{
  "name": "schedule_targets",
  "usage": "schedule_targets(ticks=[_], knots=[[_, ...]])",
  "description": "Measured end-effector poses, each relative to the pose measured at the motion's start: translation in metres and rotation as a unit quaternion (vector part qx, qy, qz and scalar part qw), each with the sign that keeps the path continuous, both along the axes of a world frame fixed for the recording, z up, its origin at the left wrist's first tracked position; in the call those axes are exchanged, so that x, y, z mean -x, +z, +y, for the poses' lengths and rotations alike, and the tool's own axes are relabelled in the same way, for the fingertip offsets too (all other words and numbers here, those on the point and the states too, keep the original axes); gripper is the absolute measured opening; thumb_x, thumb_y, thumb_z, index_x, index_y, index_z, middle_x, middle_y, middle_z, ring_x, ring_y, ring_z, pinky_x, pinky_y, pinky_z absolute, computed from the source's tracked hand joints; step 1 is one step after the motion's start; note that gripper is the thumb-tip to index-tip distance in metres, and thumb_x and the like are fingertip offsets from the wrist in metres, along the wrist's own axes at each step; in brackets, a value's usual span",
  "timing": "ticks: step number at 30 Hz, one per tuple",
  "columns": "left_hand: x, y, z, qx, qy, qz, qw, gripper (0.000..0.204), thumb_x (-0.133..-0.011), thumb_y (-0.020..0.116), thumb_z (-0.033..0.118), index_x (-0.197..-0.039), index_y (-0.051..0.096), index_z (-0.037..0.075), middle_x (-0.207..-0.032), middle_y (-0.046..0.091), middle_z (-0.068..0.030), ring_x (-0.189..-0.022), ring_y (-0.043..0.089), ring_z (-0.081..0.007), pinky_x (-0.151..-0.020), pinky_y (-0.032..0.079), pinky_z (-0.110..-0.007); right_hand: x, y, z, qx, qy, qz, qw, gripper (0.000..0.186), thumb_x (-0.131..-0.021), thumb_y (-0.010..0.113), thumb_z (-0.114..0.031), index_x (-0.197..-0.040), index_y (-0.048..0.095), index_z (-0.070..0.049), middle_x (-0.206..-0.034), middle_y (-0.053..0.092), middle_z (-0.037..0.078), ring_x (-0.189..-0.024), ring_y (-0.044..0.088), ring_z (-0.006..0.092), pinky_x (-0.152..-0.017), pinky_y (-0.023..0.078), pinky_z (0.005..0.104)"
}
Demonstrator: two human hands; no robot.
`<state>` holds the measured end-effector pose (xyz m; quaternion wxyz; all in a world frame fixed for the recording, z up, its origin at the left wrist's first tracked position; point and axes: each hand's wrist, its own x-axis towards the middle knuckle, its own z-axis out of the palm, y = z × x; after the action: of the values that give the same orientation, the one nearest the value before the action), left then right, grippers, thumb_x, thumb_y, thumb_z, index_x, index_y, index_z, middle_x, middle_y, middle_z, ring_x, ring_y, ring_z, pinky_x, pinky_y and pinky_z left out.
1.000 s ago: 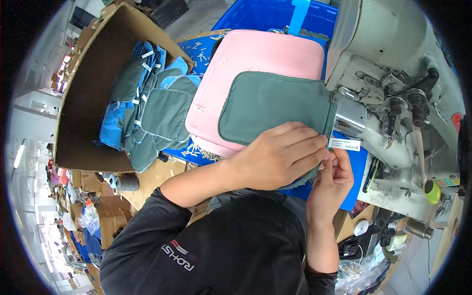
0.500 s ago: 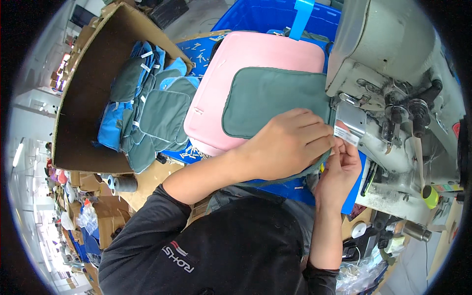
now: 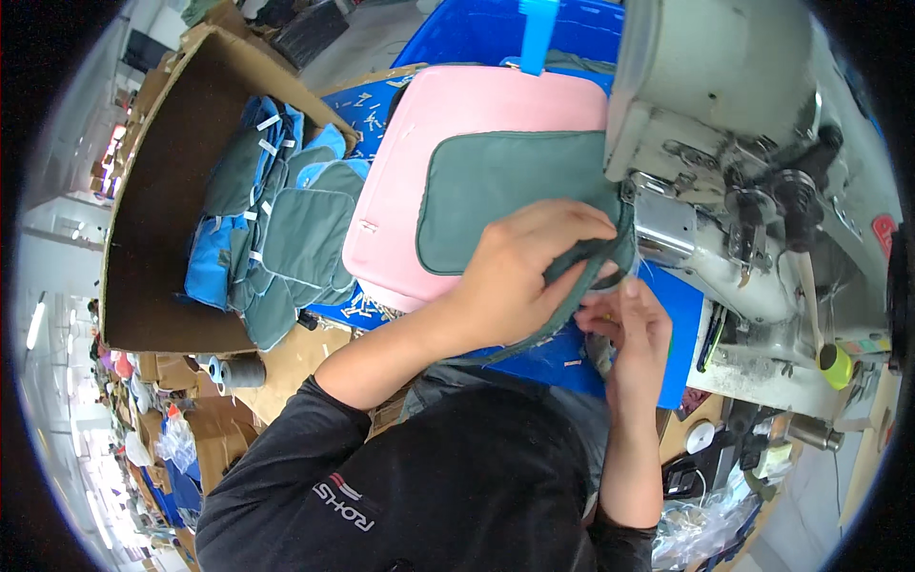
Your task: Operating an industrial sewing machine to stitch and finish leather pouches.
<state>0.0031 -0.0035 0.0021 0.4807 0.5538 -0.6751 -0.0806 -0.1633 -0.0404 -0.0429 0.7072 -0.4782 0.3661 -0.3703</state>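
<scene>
A dark green fabric panel [image 3: 515, 181] with a stitched, rounded edge lies partly on a pink plastic lid-like surface [image 3: 381, 214]. Its right end reaches the metal arm of a sewing machine [image 3: 664, 227]. My left hand [image 3: 524, 272] is closed on the panel's near edge, thumb and fingers on either side of the folded rim. Just right of it, my right hand [image 3: 629, 329] has curled fingers at the underside of that edge. The fabric hides what its fingertips hold, if anything.
A cardboard box [image 3: 157, 219] at the left holds a pile of green and blue fabric pieces [image 3: 305, 238]. Behind the pink surface stands a blue bin [image 3: 457, 33]. White scraps litter the blue table [image 3: 357, 110]. Thread cones [image 3: 243, 372] stand at the lower left.
My left hand has opened up the fabric edge, lifting its rim. My right hand has moved down and slightly left, and the white label it held no longer shows. The view has shifted slightly.
</scene>
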Motion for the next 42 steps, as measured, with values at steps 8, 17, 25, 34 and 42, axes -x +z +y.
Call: schedule_targets(ticks=[8,17,25,34,42], knots=[[-0.003,0.003,0.0,-0.011,-0.008,-0.002,1.0,0.024,-0.079,0.073,0.004,-0.101,0.067,0.0,-0.101,0.069,-0.0153,-0.092,0.068,-0.0302,-0.079,0.053,-0.034,0.001,0.006,0.006,-0.127,0.224,0.033,0.966,0.04,-0.1,0.052,-0.04,-0.095,0.062,-0.002,-0.078,0.064,0.006,-0.062,0.06,0.012,-0.055,0.048,0.0247],[-0.002,0.001,0.0,-0.017,-0.009,-0.009,1.0,0.027,-0.079,0.073,0.006,-0.105,0.067,0.001,-0.107,0.068,-0.0163,-0.094,0.067,-0.0299,-0.08,0.053,-0.035,-0.022,-0.015,0.012,0.069,-0.021,-0.102,0.992,0.028,-0.102,0.051,-0.019,-0.122,0.059,-0.001,-0.105,0.064,0.003,-0.089,0.059,0.0082,-0.077,0.05,0.0248],[-0.008,-0.007,-0.005,0.018,-0.054,-0.087,0.995,0.029,-0.079,0.072,0.01,-0.108,0.068,0.003,-0.116,0.067,-0.0125,-0.102,0.064,-0.0319,-0.087,0.051,-0.039,-0.041,-0.01,0.019,0.094,-0.156,-0.088,0.979,0.038,-0.098,0.054,-0.004,-0.136,0.051,0.002,-0.11,0.065,0.004,-0.087,0.057,0.0047,-0.077,0.048,0.0214],[0.0,-0.007,0.0,0.025,-0.025,-0.066,0.997,0.03,-0.075,0.071,0.004,-0.104,0.068,0.003,-0.113,0.067,-0.0106,-0.102,0.064,-0.0313,-0.086,0.052,-0.04,-0.034,0.008,0.019,0.096,-0.144,-0.062,0.983,0.044,-0.095,0.055,0.005,-0.138,0.047,0.003,-0.097,0.061,0.001,-0.086,0.056,0.0045,-0.079,0.046,0.0183],[0.001,-0.005,0.0,0.072,-0.027,-0.207,0.975,0.032,-0.071,0.068,0.004,-0.103,0.068,0.003,-0.111,0.067,-0.0094,-0.104,0.064,-0.0284,-0.085,0.051,-0.039,-0.018,0.003,0.009,0.053,-0.118,-0.061,0.99,0.025,-0.092,0.06,0.007,-0.117,0.061,0.003,-0.096,0.064,0.003,-0.084,0.059,0.008,-0.077,0.048,0.0205]])
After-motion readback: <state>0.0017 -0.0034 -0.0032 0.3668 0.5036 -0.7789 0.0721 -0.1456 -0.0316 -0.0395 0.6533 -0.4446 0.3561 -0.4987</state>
